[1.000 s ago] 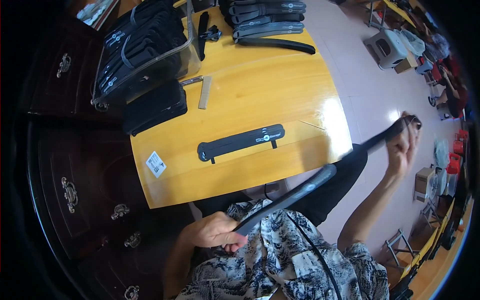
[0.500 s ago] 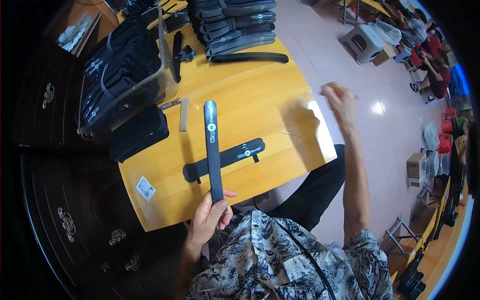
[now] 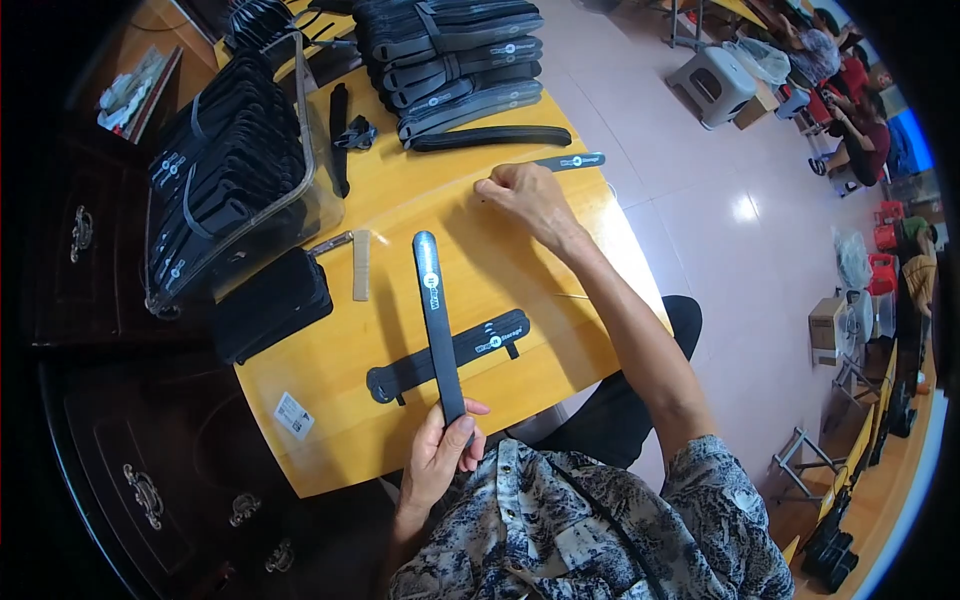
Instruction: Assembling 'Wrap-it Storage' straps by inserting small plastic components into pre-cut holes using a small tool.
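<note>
In my left hand, pinched between thumb and fingers near its lower end, a black strap with a rounded tip and white print stands up. Behind it a flat stack of black straps lies aslant on the table, with small dark tabs sticking out below. My right hand is closed over the far right of the table. Another black strap with white print sticks out to the right from behind that hand; the part at the fingers is hidden.
Bundled black straps are piled at the back of the yellow table, a loose strap before them. At left are a clear bin of straps, a black stack, a tan strip and a white label. A grey stool stands beyond.
My right hand has swung from beyond the table's right edge leftward over the table, and a strap now shows beside it. The left hand keeps its strap upright.
</note>
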{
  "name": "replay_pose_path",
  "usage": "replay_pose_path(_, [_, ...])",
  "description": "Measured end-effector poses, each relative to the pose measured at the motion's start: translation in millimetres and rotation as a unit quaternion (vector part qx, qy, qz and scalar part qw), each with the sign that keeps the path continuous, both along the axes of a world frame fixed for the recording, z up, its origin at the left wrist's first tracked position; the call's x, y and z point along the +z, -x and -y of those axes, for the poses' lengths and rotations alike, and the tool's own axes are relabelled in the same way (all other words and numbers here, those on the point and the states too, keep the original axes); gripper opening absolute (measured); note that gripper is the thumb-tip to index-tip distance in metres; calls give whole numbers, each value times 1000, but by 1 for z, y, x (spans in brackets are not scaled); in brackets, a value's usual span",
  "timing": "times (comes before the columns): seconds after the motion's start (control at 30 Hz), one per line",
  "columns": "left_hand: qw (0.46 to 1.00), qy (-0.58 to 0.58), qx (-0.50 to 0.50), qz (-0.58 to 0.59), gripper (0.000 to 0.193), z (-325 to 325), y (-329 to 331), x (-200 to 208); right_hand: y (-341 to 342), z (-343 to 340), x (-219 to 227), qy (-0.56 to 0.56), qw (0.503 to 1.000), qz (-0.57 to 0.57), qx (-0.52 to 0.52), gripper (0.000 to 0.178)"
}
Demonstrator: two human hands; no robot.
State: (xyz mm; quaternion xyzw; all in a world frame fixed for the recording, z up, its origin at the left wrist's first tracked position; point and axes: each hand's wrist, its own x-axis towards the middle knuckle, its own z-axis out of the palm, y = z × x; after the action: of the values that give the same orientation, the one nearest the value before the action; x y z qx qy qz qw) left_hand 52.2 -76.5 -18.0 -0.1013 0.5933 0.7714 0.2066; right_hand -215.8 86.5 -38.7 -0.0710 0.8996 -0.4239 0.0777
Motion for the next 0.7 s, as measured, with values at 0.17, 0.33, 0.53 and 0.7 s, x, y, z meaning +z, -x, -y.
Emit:
replay_pose_path(0.17, [1000,-7,4,3,25,1,7,-1,5,5,5,-6,999,22,30,46])
replay_pose_path(0.33, [1000,-10,13,11,25,7,7,-6,26,-33,13,-77,990,-114,-30,35])
replay_pose_path(0.53, [998,-42,50,27,26,-2,15,-5,50,-52,-9,-173,971,-164,-26,25])
replay_pose_path(0.7, [995,-80,54,-1,42,-8,28,1,38,-57,-7,-128,966,-225,-18,24])
